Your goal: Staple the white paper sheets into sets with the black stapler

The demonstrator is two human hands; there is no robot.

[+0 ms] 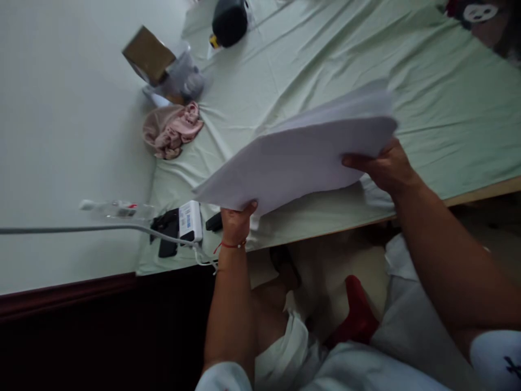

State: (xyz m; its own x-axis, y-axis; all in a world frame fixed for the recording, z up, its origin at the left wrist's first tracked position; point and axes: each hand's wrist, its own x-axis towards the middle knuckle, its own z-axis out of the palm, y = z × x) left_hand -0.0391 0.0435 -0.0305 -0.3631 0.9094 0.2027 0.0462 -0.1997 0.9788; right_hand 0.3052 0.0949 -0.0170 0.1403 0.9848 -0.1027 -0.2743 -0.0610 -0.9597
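Note:
Large white sheets of paper stretch between my two hands above the bed's edge. My left hand pinches the near left part of the sheets, its thumb on top and a red string bracelet at the wrist. On the right, my right hand grips the other end, thumb over the top and fingers hidden underneath. The sheets are bowed, and a second layer shows behind the front one. Their far right edge is blurred.
A pale green bedsheet covers the bed. Along the wall stand a cardboard box, a pink cloth and a black bag. A white box, a clear bottle and a grey cable lie left.

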